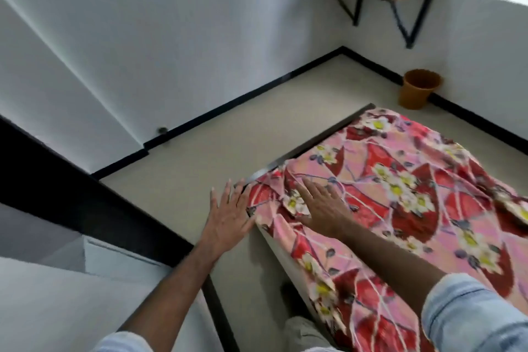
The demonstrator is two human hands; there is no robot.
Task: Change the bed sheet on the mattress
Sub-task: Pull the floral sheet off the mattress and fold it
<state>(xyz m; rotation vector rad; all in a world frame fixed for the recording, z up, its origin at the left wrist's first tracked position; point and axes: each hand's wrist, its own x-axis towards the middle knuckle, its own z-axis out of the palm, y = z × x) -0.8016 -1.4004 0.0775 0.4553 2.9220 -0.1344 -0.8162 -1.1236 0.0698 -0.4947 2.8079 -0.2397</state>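
Right hand (321, 207) flat on pink and red flowery bed sheet (405, 208), fingers spread. Left hand (228, 215) beside sheet corner, fingers straight, spread.

My two arms are bare from the wrist up to near the elbow. My left hand (228, 215) and my right hand (321, 207) have no rings, no watch and no gloves. My nails are short. I wear a light blue shirt. Its sleeves (474, 314) are pushed up and look soft and a bit creased. My trousers (304, 334) are pale grey.
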